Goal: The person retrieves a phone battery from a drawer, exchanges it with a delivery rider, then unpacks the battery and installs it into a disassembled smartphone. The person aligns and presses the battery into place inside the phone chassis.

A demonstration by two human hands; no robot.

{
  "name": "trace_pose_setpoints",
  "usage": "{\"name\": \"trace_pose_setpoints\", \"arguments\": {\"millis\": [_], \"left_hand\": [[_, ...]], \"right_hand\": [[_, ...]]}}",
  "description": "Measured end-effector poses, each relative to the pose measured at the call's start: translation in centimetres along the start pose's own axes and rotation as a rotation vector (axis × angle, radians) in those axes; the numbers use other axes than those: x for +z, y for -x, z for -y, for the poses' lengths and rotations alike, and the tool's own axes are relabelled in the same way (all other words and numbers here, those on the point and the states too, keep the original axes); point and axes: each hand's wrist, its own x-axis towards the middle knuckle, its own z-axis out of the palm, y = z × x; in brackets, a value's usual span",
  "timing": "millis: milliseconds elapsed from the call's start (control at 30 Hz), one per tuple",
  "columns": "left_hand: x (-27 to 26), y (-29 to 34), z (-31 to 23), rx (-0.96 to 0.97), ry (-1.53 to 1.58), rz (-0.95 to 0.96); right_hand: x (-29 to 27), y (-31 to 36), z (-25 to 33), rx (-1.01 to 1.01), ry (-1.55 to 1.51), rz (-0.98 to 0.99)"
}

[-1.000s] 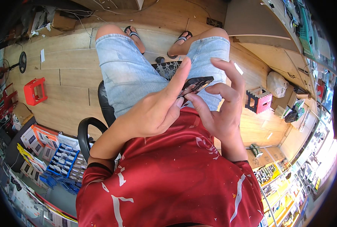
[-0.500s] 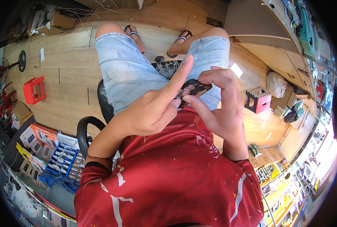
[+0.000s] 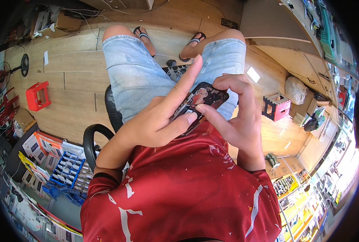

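Above my lap I hold an opened smartphone (image 3: 212, 97), a black frame with its inner circuit parts and a pinkish patch showing. My left hand (image 3: 155, 123) grips its lower left side, thumb laid across the inner face and index finger stretched out past the edge. The other left fingers are hidden behind the hand and the phone. On the opposite side, my right hand (image 3: 240, 115) has its bent index finger at the top right corner and its thumb tip pressing on the inner parts near the middle. The phone lies tilted, its inside toward me.
I sit on a chair with a black armrest (image 3: 91, 139). A red stool (image 3: 38, 96) stands on the wooden floor at left, a pink and black stool (image 3: 277, 106) at right. Left of me is a blue compartment tray (image 3: 67, 169); at right, a glass case (image 3: 294, 205) holds small goods.
The phone has turned from a flat, nearly edge-on tilt so its inner face now shows. My left thumb has moved slightly down, and my right thumb stays against the phone.
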Motion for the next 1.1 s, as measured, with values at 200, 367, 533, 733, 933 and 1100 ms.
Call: {"name": "trace_pose_setpoints", "arguments": {"millis": [200,367,533,733,933,1100], "left_hand": [[0.1,-0.2,-0.1,0.033,-0.117,-0.013],[0.0,-0.1,-0.7,0.001,-0.151,0.009],[0.0,-0.2,-0.8,0.003,-0.208,0.025],[-0.1,-0.1,-1.0,0.054,-0.358,0.028],[-0.2,-0.1,-1.0,0.101,-0.425,0.050],[0.2,0.3,-1.3,0.137,-0.466,0.038]], "right_hand": [[-0.1,-0.1,0.0,-0.018,-0.004,-0.002],[-0.3,0.0,0.1,-0.021,0.003,0.002],[-0.2,0.1,0.0,-0.029,0.001,-0.006],[-0.3,0.3,-0.1,-0.026,0.002,0.010],[-0.4,0.4,-0.1,-0.037,-0.003,0.011],[-0.9,0.4,0.3,-0.051,0.013,0.041]]}}
